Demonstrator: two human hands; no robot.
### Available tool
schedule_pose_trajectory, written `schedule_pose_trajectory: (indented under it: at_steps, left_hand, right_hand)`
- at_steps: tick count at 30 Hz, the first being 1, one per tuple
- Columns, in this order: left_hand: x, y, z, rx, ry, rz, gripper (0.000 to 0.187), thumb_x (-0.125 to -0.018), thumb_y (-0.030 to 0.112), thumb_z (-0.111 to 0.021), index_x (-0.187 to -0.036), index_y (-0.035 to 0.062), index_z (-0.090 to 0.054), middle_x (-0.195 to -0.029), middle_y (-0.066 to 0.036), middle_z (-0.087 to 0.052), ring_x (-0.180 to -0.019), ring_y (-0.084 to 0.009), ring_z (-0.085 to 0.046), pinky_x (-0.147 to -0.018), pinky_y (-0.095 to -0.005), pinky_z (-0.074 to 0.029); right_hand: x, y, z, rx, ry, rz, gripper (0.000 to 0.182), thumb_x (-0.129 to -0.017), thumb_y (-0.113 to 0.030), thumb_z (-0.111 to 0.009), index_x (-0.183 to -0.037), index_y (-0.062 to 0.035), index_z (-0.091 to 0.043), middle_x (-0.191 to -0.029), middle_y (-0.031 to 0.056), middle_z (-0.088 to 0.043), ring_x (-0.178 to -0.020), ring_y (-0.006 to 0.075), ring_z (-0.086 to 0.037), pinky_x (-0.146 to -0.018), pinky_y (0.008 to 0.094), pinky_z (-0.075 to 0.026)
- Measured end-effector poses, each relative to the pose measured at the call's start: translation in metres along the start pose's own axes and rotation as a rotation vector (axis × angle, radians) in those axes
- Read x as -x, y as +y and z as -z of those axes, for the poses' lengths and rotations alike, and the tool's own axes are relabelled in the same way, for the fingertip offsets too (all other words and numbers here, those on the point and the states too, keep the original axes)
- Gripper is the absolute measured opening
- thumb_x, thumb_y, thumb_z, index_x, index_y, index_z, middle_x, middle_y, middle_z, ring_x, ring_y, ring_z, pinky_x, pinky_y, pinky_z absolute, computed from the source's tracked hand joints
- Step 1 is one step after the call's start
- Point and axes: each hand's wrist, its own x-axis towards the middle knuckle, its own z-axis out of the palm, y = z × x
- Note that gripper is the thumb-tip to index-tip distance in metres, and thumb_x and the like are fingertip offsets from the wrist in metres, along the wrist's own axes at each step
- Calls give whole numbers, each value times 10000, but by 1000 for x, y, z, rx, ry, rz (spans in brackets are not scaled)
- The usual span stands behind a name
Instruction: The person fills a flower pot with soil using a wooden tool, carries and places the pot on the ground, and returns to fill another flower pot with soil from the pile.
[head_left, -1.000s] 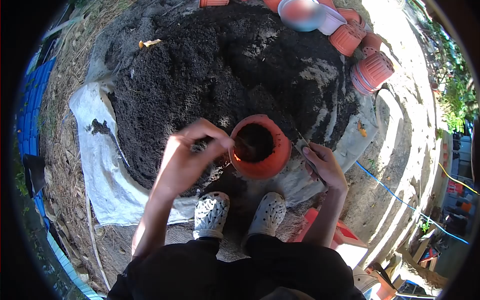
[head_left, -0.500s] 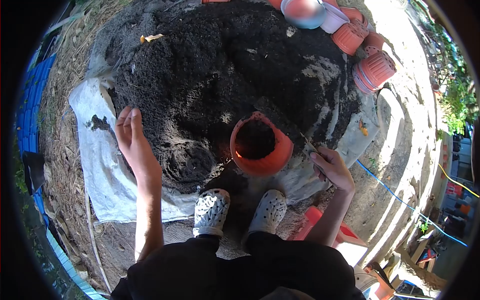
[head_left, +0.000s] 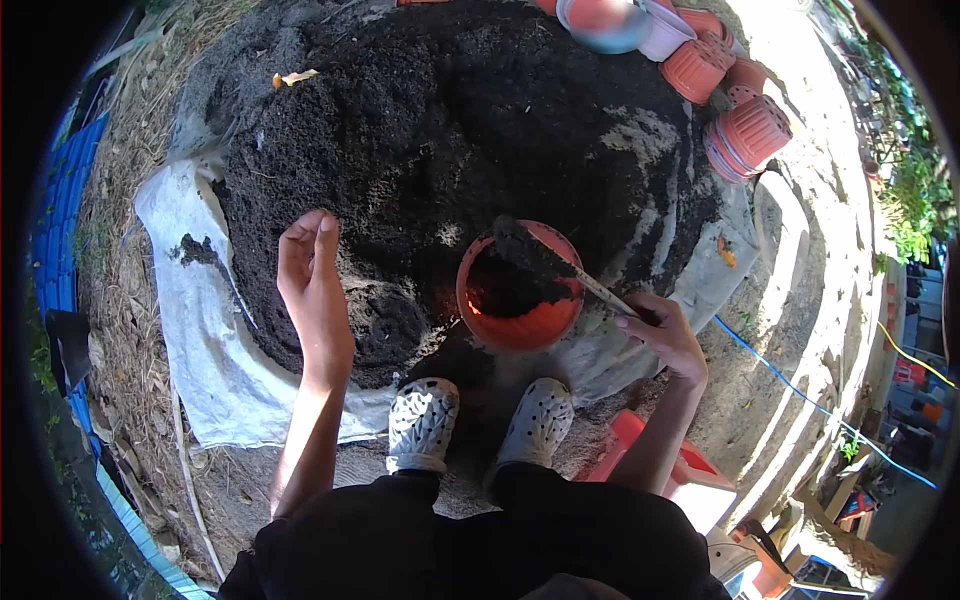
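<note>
My right hand [head_left: 662,335] is closed around the handle of a hand trowel [head_left: 603,294]. The trowel's blade, heaped with dark soil, lies over the mouth of an orange plastic pot [head_left: 522,334]. Soil also shows inside the pot, partly hidden by the blade. Above the dark soil pile [head_left: 390,200], to the left of the pot, my left hand [head_left: 318,285] hovers with loosely bent fingers, the thumb apart from them and nothing visible in its grasp.
White sheeting [head_left: 205,340] lies under the soil. Several orange pots [head_left: 750,135] are stacked at the back right, beside a pale basin [head_left: 668,38]. My feet in white clogs [head_left: 423,420] stand near the pot. A red and white plastic item [head_left: 690,470] sits by my right forearm; a blue hose [head_left: 770,365] runs rightward.
The trowel has swung up and left from beside the pot to over its mouth, bearing soil. My left hand has moved right, toward the pot, with its fingers bending more.
</note>
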Motion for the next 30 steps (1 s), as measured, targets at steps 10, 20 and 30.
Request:
schedule_pose_trajectory:
  at_steps: [10,20,30]
  left_hand:
    - [1,-4,2,-68,-26,21,261,-1043,288,-628,-1068,29,-650,-1027,-51,-667,-1036,-135,-601,-1040,-313,-434]
    - [14,-32,-13,-188,-409,119,247,-1023,228,-649,-1070,-11,-692,-924,-57,-732,-858,-105,-681,-838,-277,-527]
    - [17,-30,-17,-255,-529,198,196,-956,190,-729,-1007,5,-689,-858,-33,-705,-776,-93,-644,-762,-267,-521]
  right_hand:
    - [-3,9,6,-73,81,-30,314,-862,-181,-816,-1081,24,-721,-786,-26,-629,-703,49,-519,-619,244,-401]
    - [-3,10,9,-42,76,22,287,-875,-174,-806,-1071,23,-732,-773,-28,-630,-701,52,-532,-621,243,-416]
    - [-7,9,8,-74,94,-2,227,-949,-225,-743,-974,-1,-712,-722,-29,-612,-636,46,-521,-580,236,-416]
